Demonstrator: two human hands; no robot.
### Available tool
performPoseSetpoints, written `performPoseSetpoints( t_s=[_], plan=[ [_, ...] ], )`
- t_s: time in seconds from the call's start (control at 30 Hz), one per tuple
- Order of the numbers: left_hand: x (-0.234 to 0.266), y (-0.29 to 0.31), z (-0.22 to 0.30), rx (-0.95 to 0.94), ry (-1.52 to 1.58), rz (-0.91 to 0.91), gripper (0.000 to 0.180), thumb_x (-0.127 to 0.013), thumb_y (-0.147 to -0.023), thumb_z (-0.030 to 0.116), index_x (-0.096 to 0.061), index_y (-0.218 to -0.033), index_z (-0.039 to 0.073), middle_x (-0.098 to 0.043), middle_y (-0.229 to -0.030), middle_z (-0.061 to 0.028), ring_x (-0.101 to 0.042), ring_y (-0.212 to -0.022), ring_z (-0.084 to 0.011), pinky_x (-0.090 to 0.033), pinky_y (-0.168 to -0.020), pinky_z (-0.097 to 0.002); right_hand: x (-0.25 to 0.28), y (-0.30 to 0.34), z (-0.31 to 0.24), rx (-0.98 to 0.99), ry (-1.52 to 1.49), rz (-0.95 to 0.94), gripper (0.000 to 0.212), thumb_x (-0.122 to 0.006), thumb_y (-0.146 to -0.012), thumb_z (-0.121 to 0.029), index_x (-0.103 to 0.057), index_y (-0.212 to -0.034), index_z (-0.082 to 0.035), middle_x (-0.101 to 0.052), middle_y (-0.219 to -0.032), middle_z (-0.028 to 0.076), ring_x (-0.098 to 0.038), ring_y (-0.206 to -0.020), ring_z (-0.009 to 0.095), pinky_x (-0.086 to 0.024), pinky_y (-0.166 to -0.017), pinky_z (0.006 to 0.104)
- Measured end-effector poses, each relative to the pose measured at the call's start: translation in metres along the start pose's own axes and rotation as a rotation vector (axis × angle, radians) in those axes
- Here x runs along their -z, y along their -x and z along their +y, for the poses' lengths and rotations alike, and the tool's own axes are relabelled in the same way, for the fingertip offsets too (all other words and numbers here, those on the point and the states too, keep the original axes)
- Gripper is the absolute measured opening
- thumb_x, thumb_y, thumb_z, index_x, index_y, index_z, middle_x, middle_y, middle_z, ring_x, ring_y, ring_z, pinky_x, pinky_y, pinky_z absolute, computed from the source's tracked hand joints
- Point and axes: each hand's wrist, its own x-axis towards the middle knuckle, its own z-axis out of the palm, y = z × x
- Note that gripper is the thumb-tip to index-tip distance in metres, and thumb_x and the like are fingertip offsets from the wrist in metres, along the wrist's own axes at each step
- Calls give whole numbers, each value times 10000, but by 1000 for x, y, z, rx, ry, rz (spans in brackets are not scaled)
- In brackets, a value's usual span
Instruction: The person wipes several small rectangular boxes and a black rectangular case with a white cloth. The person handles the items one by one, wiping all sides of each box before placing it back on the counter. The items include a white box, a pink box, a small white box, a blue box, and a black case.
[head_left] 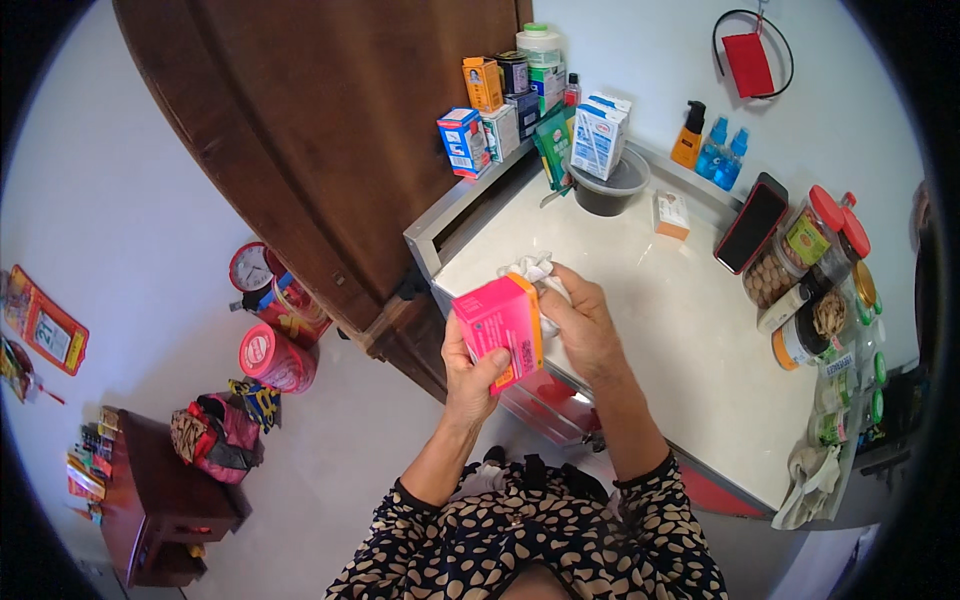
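My left hand (470, 372) grips a pink box (502, 325) with an orange edge, its thumb pressed on the front near the bottom. Bunched in my right hand (590, 325) is a white cloth (550, 300), which touches the box's upper right side. Both hands are in front of my body, over the near left edge of the white counter (640, 310). The fingers of my left hand behind the box are mostly hidden.
Small boxes (485, 85) crowd the counter's far left ledge. A black lidded tub (608, 190) carries a white-blue carton (600, 135). An orange-white box (671, 215) lies nearby. A phone (752, 222) leans by red-lidded jars (800, 235) at right. A brown wooden door (300, 130) stands left.
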Motion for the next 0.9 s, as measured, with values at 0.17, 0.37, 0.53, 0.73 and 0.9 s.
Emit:
performPoseSetpoints(
  t_s=[0.17, 0.37, 0.53, 0.73, 0.9],
  plan=[
    [-6, -11, -3, -6, 163, 44, 525, -690, -801, 153, -463, -1257, 27, -606, -1113, -64, -607, -992, -138, -515, -875, -302, 6, 9, 17, -99, -119, -2, 242, -505, -932, -108, -587, -1126, 12, -620, -921, 6, -562, -809, 55, -455, -718, 219],
    [-6, -15, -12, 79, 230, 66, 487, -675, -807, 213, -495, -1214, 17, -626, -1082, -79, -630, -966, -165, -519, -872, -311, 21, 22, 28, -279, -379, 22, 245, -517, -920, -100, -584, -1121, 25, -636, -961, 43, -608, -827, 112, -486, -750, 255],
    [-1, -17, -19, 211, 297, 13, 498, -660, -821, 308, -521, -1195, 11, -636, -1087, -90, -641, -970, -183, -526, -868, -329, 30, 34, 28, -321, -598, 11, 253, -522, -910, -98, -576, -1115, 42, -645, -1013, 97, -639, -864, 160, -512, -785, 291],
    [-13, -28, -24, 248, 313, 20, 470, -625, -864, 345, -525, -1185, 16, -635, -1080, -83, -645, -959, -177, -537, -850, -327, 38, 32, 36, -217, -557, 31, 247, -507, -890, -79, -585, -1095, 35, -650, -956, 66, -619, -803, 122, -492, -748, 269],
    [-16, -50, -22, 206, 259, 7, 346, -599, -904, 227, -531, -1173, 20, -635, -1062, -69, -640, -952, -157, -541, -844, -323, 51, 32, 24, -82, 288, 121, 258, -520, -851, -69, -604, -1094, -36, -607, -950, 107, -586, -805, 182, -465, -726, 295]
  ],
)
